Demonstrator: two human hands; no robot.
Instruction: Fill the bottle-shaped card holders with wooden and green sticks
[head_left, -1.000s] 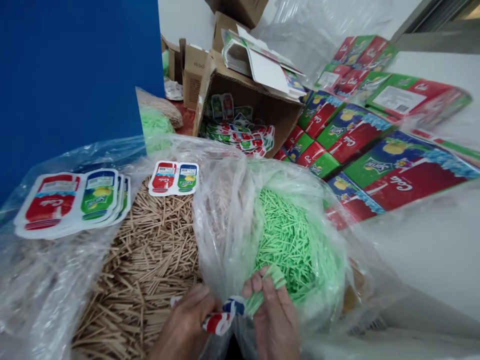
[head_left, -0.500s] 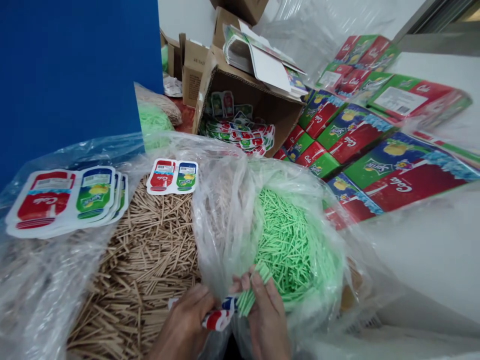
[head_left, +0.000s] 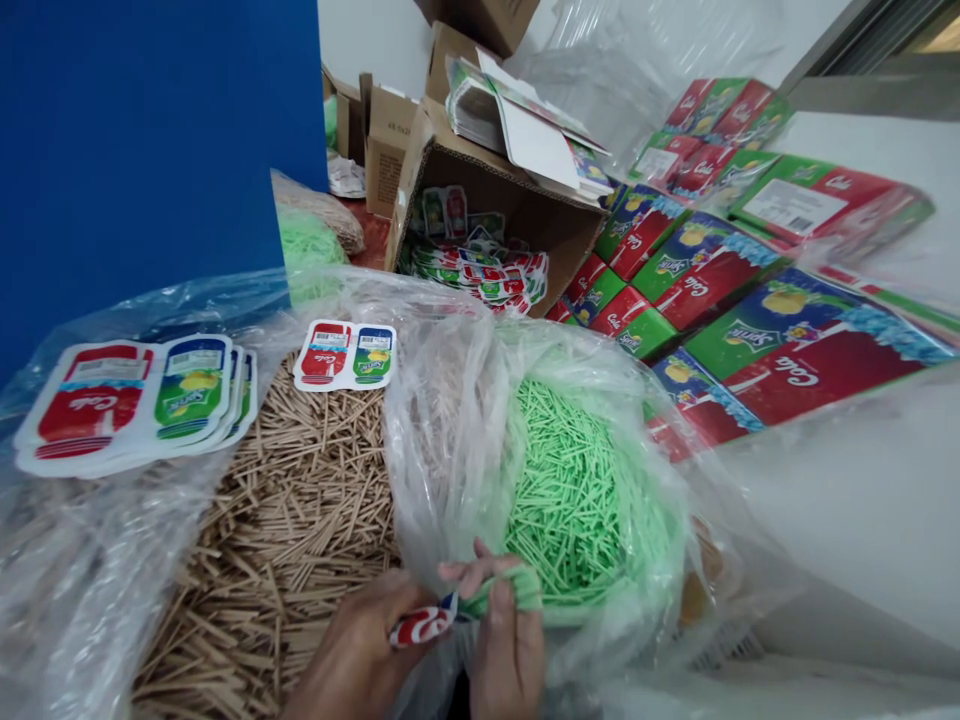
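Our left hand (head_left: pixel 360 640) grips a printed packet (head_left: pixel 420 626), and our right hand (head_left: pixel 506 640) pinches a green bundle (head_left: pixel 526 588) at its three o'clock end, seemingly to line them up. Brown sticks (head_left: pixel 315 480) at ten o'clock and loose green sticks (head_left: pixel 566 500) at one sit apparently within reach. Bunched plastic (head_left: pixel 450 420) edges rise at twelve; room to move lies above them.

The left hand (head_left: pixel 366 632) hides part of the printed pouch (head_left: pixel 422 627) — bottom edge cuts off brown sticks (head_left: pixel 300 500).
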